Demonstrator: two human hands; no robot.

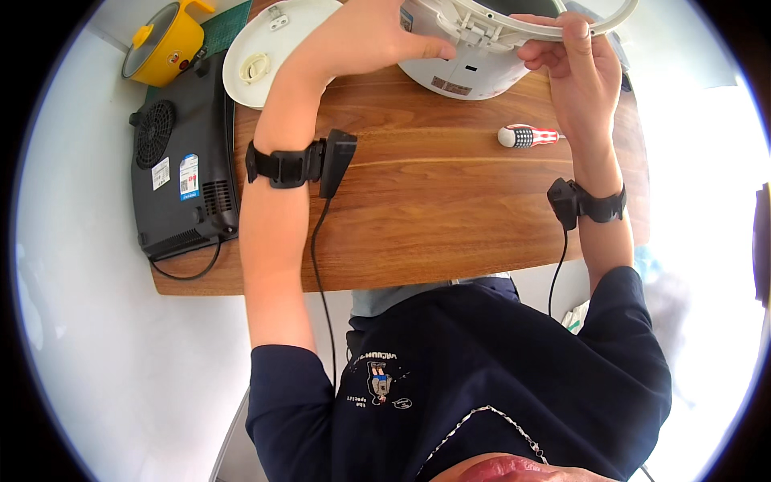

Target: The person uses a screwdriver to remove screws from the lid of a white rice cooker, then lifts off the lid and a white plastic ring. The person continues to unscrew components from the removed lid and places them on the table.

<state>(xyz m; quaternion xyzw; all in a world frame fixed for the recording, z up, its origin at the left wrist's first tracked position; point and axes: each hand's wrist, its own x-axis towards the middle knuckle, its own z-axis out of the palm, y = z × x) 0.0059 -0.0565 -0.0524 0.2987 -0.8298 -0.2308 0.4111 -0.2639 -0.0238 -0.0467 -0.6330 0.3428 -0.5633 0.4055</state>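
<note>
A white rice cooker body [490, 79] stands at the table's far edge, cut off by the top of the head view. My left hand [365, 36] grips its left side, the thumb stretched across the front wall; the other fingers are largely hidden. My right hand [574, 72] is closed on a curved white plastic ring [540, 34] at the cooker's upper rim, thumb on top and fingers curled beneath. Whether the ring is attached all round cannot be seen. A screwdriver [526, 136] with a red, white and dark handle lies beside my right wrist.
On the left, a white round lid [241, 50] lies with a cream-coloured ring part [254, 68] on it. Nearby are a black induction cooker [181, 161], turned underside up, and a yellow pot [165, 48] on a green mat [229, 28]. Everything rests on a wooden table [418, 209].
</note>
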